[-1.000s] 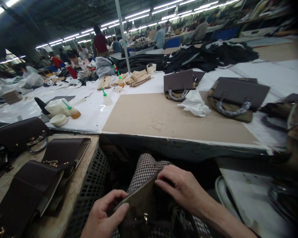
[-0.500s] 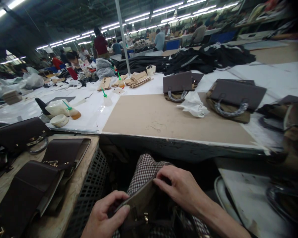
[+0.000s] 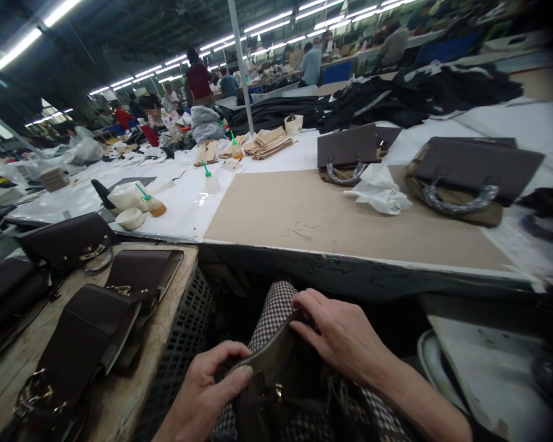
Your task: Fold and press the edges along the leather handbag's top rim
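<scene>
A dark bag with small gold hardware lies on my lap, over checked cloth. My left hand pinches the bag's upper edge at its left side, thumb on the near face and fingers behind. Farther along the same edge, my right hand grips the rim between thumb and fingers. The rim runs slanting up from left to right between the hands. The bag's lower part is in shadow and hard to make out.
Brown bags lie on a wooden surface at left. Across the white table are a beige sheet, glue bottles, handled bags, crumpled paper and black material. People work farther back.
The camera view has turned slightly left, so the table and bags appear shifted right. Both hands keep their hold on the bag's edge, which now looks more curved.
</scene>
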A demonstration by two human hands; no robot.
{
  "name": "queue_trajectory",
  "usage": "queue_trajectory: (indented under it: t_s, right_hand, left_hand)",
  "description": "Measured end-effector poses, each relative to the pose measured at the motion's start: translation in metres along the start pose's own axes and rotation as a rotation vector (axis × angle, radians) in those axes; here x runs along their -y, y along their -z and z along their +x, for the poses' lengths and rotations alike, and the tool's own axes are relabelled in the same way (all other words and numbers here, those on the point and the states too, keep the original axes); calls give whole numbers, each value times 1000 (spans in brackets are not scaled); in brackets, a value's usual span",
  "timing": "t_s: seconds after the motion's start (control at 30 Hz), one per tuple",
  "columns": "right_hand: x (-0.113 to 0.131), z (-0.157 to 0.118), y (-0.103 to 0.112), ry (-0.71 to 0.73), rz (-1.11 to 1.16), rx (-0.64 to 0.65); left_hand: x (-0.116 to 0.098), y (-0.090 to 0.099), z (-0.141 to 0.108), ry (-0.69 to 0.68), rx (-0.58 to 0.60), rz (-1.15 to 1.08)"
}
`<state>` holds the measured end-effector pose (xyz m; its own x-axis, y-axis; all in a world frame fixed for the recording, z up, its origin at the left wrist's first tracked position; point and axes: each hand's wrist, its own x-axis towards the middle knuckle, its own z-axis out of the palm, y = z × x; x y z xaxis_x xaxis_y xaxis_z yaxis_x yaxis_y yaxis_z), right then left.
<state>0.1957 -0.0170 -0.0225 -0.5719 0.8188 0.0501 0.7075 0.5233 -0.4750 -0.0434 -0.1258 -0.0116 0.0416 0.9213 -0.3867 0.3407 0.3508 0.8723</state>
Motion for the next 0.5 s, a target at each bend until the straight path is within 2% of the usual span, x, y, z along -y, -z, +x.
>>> queue_trajectory:
  t_s: [0.1,0.2,0.33,0.5]
  right_hand:
    - [-7,11,2,173,21,8]
    - [-20,23,1,273,221,87]
    - [-32,30,-5,158,362,242]
    - [-38,27,-10,97,350,185]
  left_hand:
    - [0,1,1,-4,-24,14]
    - [-5,3,2,17,-57,57]
    - [-21,6,3,9,-66,233]
    - [-30,2,10,-105,-76,398]
